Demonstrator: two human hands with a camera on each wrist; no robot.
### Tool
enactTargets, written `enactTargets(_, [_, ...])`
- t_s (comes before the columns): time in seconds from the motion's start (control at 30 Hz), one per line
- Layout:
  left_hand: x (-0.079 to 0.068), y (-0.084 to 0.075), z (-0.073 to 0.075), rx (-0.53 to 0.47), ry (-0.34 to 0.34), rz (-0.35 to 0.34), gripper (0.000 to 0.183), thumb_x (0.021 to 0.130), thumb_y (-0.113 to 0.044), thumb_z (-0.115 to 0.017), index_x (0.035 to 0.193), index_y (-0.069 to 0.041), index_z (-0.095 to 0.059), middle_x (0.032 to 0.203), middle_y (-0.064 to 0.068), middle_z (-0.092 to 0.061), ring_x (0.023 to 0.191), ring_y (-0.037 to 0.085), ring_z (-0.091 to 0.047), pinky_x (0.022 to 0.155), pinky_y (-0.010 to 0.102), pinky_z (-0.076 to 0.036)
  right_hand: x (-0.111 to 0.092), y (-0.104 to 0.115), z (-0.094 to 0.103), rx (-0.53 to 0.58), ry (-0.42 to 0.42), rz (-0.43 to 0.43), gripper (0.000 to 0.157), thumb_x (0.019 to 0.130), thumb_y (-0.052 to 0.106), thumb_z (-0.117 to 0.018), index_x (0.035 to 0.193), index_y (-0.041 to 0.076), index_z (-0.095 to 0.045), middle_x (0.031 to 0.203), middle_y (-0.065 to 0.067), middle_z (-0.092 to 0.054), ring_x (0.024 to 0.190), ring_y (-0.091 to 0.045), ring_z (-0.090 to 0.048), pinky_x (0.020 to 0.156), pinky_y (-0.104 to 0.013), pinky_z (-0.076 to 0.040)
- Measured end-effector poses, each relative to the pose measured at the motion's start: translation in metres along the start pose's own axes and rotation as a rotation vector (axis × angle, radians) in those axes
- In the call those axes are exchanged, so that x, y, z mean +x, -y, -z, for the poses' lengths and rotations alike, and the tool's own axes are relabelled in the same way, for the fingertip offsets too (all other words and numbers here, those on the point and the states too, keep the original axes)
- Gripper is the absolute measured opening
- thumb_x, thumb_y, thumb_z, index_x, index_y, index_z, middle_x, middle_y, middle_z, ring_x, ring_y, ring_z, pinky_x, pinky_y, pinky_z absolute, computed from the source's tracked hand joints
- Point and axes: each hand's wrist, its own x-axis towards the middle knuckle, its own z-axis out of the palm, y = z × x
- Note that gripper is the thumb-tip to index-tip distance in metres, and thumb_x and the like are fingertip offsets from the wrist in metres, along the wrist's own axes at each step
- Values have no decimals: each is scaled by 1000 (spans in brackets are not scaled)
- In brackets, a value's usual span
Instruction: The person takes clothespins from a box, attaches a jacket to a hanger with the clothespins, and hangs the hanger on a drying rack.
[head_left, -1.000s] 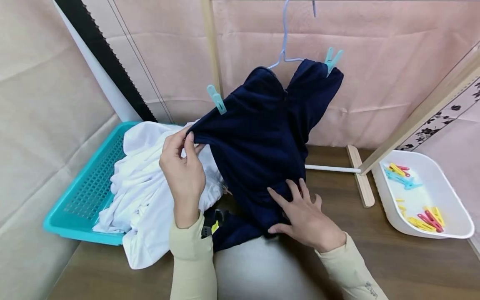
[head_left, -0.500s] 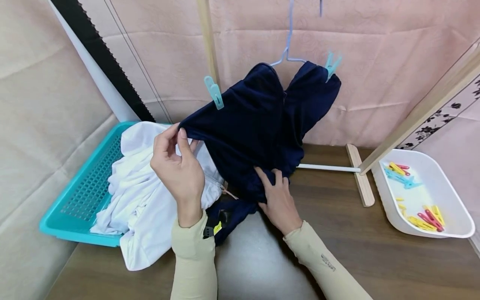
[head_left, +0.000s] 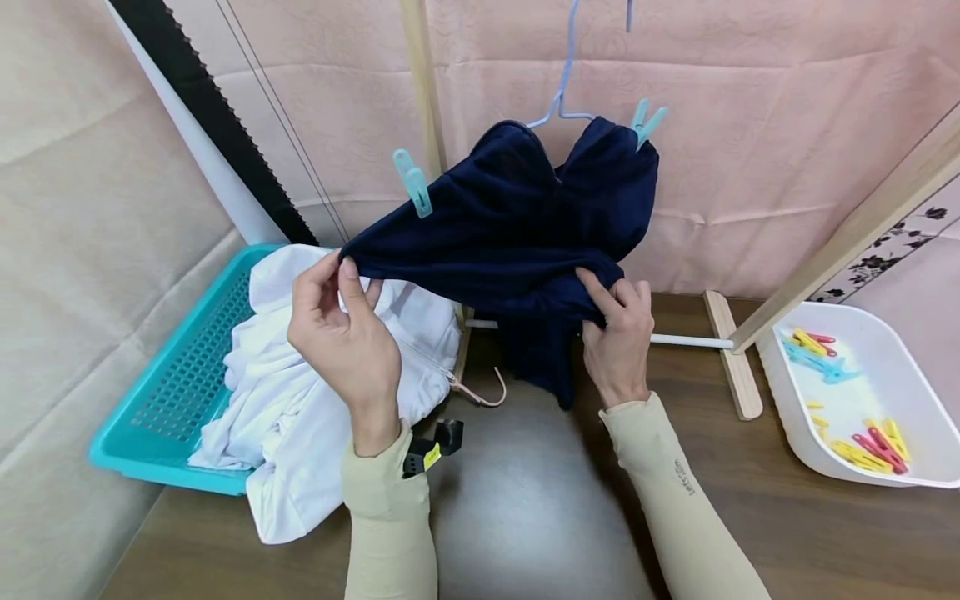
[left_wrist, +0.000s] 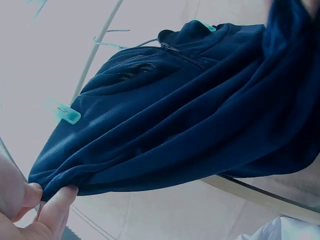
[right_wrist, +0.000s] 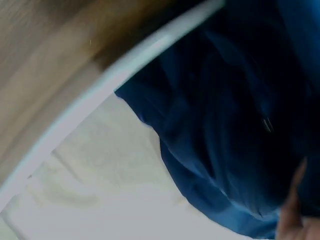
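The navy garment (head_left: 495, 225) hangs in the upper middle of the frame from a blue hanger (head_left: 567, 67), a teal clothespin on each shoulder. The left hand (head_left: 348, 342) pinches its outer corner at centre left; the right hand (head_left: 622, 337) grips a bunched fold right of centre. To straighten it well, keep that pinch light, smooth the folds downward, and avoid tugging sideways against the left clothespin (head_left: 413, 183). Keep the cloth clear of the white laundry (head_left: 337, 367) in the teal basket (head_left: 161, 408) at left.
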Motion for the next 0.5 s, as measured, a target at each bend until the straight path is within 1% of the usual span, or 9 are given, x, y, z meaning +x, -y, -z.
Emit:
enactTargets(0.07, [1,1,0,-4,4,6,17,101,-5,-60,110,6,-70,103,5,-63,101,25,-69,81,29,-62,1,-3,-4,16,-48,-9,64,73,-23,-55,121,14,-76,68,-10,-44,79,-34,-38,70,-37,-32])
enactTargets(0.1, [1,1,0,-4,8,10,17,101,-5,-60,110,6,-70,103,5,-63,100,24,-69,81,29,-62,1,-5,-5,14,-43,-12,64,73,-22,-55,121,13,-76,67,-11,-44,80,-35,-40,71,-38,-35])
enactTargets(0.13, [1,2,0,-2,13,16,17,101,-4,-60,110,6,-70,102,5,-63,99,24,-68,81,29,-62,1,-6,-6,9,-8,-19,65,73,-22,-55,123,13,-75,69,-11,-46,83,-35,-41,74,-40,-37])
enactTargets(0.17, [1,2,0,2,19,23,16,101,-4,-60,110,5,-70,102,4,-63,98,23,-68,80,28,-62,1,-8,-6,-4,55,-27,65,74,-22,-57,125,14,-74,72,-12,-48,86,-36,-42,78,-41,-40])
enactTargets(0.23, [1,4,0,14,39,35,16,100,-3,-61,110,5,-70,102,5,-62,97,22,-68,80,28,-62,0,-11,-3,-65,254,-32,64,76,-19,-65,131,14,-70,86,-16,-54,94,-37,-45,85,-45,-45])
enactTargets(0.3, [1,6,1,47,68,48,16,100,-4,-62,110,4,-72,102,7,-63,97,21,-67,79,26,-62,-2,-14,1,-128,523,-37,69,80,-11,-73,143,16,-61,104,-19,-55,104,-37,-45,90,-47,-48])
enactTargets(0.37, [1,9,3,97,109,59,18,100,-5,-62,111,3,-73,104,9,-65,97,19,-67,79,24,-61,-4,-16,5,-179,775,-48,80,83,-1,-78,154,18,-46,120,-22,-51,114,-37,-42,93,-47,-51])
enactTargets(0.43, [1,12,5,151,154,69,19,101,-7,-61,113,2,-73,107,11,-67,98,16,-66,80,23,-60,-5,-17,8,-199,946,-81,89,87,7,-79,161,21,-32,131,-23,-47,122,-37,-38,95,-48,-52])
enactTargets(0.5, [1,13,6,199,189,81,20,102,-8,-61,115,-1,-74,109,10,-69,100,12,-65,80,21,-59,-4,-16,12,-197,1036,-127,94,89,13,-79,164,23,-22,139,-25,-43,127,-39,-36,98,-49,-52])
